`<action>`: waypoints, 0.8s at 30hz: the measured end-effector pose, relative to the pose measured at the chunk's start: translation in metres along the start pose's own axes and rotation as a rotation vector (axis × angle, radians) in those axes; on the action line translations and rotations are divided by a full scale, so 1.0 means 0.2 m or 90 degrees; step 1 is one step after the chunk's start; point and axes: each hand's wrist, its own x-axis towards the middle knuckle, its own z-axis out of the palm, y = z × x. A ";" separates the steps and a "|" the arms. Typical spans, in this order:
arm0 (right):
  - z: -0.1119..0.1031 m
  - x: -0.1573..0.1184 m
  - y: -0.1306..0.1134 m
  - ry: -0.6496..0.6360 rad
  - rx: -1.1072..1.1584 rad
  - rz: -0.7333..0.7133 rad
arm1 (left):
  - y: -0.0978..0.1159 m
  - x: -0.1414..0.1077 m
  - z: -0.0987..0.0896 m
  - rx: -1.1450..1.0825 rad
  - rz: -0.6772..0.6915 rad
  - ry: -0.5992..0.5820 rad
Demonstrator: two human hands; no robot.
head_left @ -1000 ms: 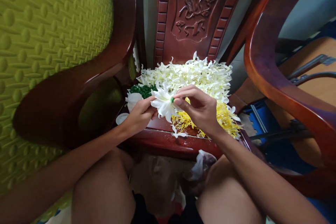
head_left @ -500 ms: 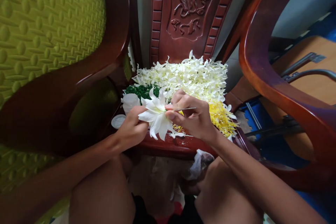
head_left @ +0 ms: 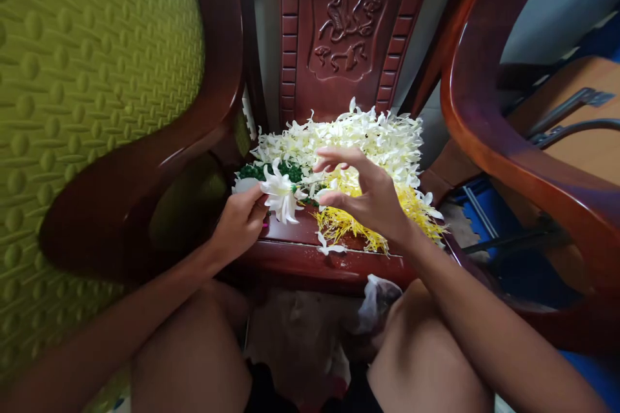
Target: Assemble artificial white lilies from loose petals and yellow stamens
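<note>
My left hand (head_left: 241, 218) pinches a white artificial lily (head_left: 279, 195) by its petals. The bloom faces left, and its green base with a thin wire stem points right. My right hand (head_left: 371, 197) is apart from the flower, its thumb and fingers spread with nothing between them. Below and around that hand lies a heap of yellow stamen strands (head_left: 343, 227). Behind both hands a wide pile of white petal pieces (head_left: 358, 132) covers the back of the wooden seat. Small green pieces (head_left: 289, 171) lie just behind the lily.
A single white petal piece (head_left: 330, 247) lies near the front edge of the red-brown wooden chair seat (head_left: 290, 257). A white container (head_left: 246, 186) is partly hidden behind my left hand. Curved armrests (head_left: 460, 90) rise on both sides. A plastic bag (head_left: 376, 300) hangs by my right knee.
My right hand has let go of the lily's base, opened and drawn back to the right. The left hand has shifted slightly with the lily, which now appears smaller and turned.
</note>
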 end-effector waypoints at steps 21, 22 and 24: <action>0.04 -0.12 -0.04 -0.158 -0.335 -0.188 | 0.13 -0.06 0.06 0.210 0.127 0.024; 0.04 -0.13 -0.03 -0.161 -0.330 -0.189 | 0.12 -0.05 0.06 0.203 0.117 0.013; 0.02 -0.14 -0.02 -0.148 -0.323 -0.187 | 0.09 -0.04 0.07 0.164 0.091 -0.016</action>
